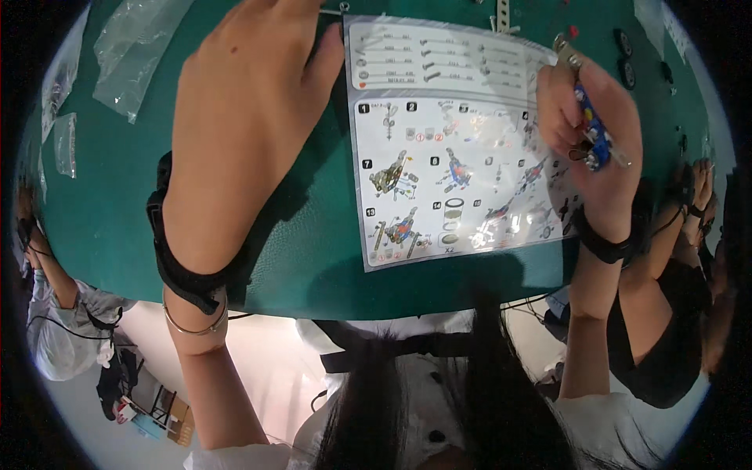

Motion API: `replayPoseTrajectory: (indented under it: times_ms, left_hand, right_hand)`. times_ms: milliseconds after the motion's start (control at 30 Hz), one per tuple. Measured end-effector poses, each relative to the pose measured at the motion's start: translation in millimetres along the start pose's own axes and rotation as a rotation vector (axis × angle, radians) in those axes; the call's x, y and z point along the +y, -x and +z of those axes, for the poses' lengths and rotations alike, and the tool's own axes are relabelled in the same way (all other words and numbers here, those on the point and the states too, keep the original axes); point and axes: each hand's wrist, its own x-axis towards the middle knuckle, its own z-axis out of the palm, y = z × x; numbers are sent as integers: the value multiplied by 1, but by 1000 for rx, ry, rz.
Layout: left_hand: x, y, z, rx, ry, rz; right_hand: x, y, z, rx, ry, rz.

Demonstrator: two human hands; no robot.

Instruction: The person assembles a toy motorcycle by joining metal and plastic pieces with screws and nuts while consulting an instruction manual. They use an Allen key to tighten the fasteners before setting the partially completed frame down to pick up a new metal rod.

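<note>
My right hand [599, 149] is closed around a partly built metal toy model [593, 129] with blue, yellow and silver parts, above the right edge of an instruction sheet [462, 176]. A metal plate end sticks out at the top of the fist. My left hand [243, 102] reaches to the far edge of the picture, left of the sheet. Its fingers run out of view, so what they hold does not show; the thumb points up beside the sheet. Just past it is a thin metal rod with a small ring-shaped piece [345, 7].
Clear plastic bags [137, 59] lie at the far left of the green table [298, 266]. Black wheels [625, 59] and small loose parts are at the far right. A perforated metal strip [503, 14] lies beyond the sheet. Other people's arms [677, 211] rest at both sides.
</note>
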Motion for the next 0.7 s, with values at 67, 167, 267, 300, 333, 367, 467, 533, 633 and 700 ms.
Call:
replayPoseTrajectory:
  times_ms: [67, 167, 267, 300, 333, 367, 467, 533, 633, 700]
  left_hand:
    - [29, -24, -22, -307, 148, -446]
    - [19, -4, -2, 200, 116, 80]
    - [47, -10, -17, -32, 9, -142]
    - [48, -10, -15, -32, 27, -131]
    - [48, -10, -12, 34, 94, -63]
    - [47, -11, -8, 102, 164, 5]
    - [32, 0, -2, 93, 156, 1]
    - [40, -2, -15, 4, 158, -140]
    - [24, 0, -3, -20, 40, -156]
    - [13, 1, 9, 48, -99, -17]
  right_hand:
    - [-5, 3, 8, -8, 69, -24]
    - [6, 15, -10, -57, 88, -61]
    - [20, 32, -49, -109, 154, -113]
    - [16, 37, -56, -115, 193, -131]
    - [10, 39, -61, -92, 321, -161]
    - [9, 41, -63, -71, 339, -149]
    - [23, 8, -4, 4, 126, 85]
    - [18, 7, 20, 185, 210, 24]
    - [9, 19, 3, 169, 300, -36]
    - [6, 26, -11, 163, 334, -46]
